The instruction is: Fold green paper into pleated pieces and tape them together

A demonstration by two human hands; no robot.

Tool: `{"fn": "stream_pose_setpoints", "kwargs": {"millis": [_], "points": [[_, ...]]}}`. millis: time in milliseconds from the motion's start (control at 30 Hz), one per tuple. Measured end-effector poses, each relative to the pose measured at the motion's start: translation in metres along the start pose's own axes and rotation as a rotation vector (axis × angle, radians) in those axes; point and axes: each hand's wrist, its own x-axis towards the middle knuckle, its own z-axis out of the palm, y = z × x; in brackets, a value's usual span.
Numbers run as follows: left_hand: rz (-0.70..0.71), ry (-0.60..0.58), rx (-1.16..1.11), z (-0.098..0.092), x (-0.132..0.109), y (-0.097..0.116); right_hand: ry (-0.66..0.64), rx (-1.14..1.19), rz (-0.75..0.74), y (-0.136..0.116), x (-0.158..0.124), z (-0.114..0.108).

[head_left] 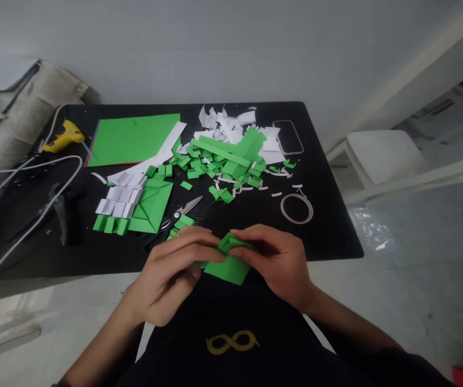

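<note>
Over the near edge of the black table, a folded piece of green paper (pixel 230 269) is held between both hands. My left hand (pixel 175 269) grips it from the left, fingers bent over its upper side. On the right, my right hand (pixel 277 260) pinches a raised fold between thumb and fingers. Scissors (pixel 180 214) with open blades lie just beyond my left hand, beside small folded green pieces (pixel 185 221). Farther left rests a green folded paper square (pixel 152 207) with white folded strips (pixel 121 194) beside it.
A heap of green and white paper scraps (pixel 223 161) covers the table's middle back. A roll of tape (pixel 297 208) and a phone-shaped outline (pixel 287 137) lie right. Green sheets (pixel 132 140), a yellow glue gun (pixel 66 136) and a white cable (pixel 64 201) occupy the left. A white stool (pixel 376 156) stands right.
</note>
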Motion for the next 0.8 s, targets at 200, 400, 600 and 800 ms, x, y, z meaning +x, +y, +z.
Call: {"fn": "stream_pose_setpoints", "kwargs": {"millis": [200,400,600,800], "points": [[-0.188,0.375,0.014,0.033,-0.004,-0.008,0.052,-0.086,-0.117,0.005,-0.001,0.005],[-0.140,0.423,0.034,0.039,0.000,-0.011,0.076,-0.059,-0.072,0.004,-0.001,0.007],[-0.115,0.430,0.008,0.038,0.001,-0.011,0.038,-0.084,-0.048,-0.001,0.001,0.007],[-0.082,0.412,-0.036,0.038,0.001,-0.011,0.000,-0.139,-0.113,-0.004,0.003,0.006]]}}
